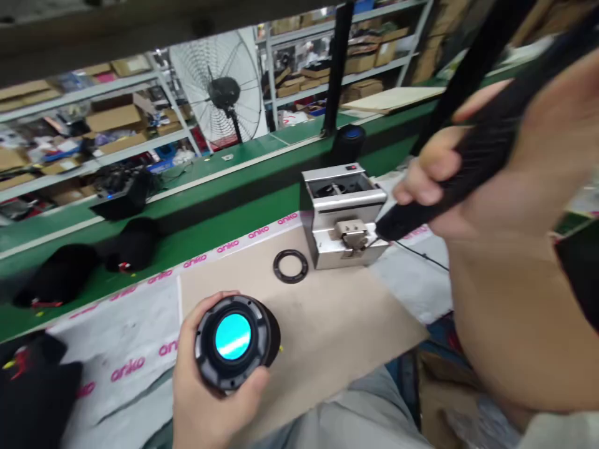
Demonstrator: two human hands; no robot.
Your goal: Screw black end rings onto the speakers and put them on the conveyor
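Note:
My left hand (201, 390) is wrapped round a black cylindrical housing (206, 362), its round end facing up. A shiny blue-green disc (233, 337) sits in the middle of that end, with a dark ring around it. In my right hand (491, 209) is a black electric screwdriver (486, 143), slanting down to the left. Its tip is at the front outlet of a silver screw feeder (349, 209); whether it touches a screw there is too small to tell. A loose black ring (291, 266) lies flat on the cardboard between the housing and the feeder.
A cardboard sheet (327, 324) covers the work spot on the green bench (253, 215). Black parts (135, 243) with red wires lie at the left. Another dark cylinder (349, 142) stands behind the feeder. A cable (423, 255) runs right. Beyond are a fan (223, 92) and shelves.

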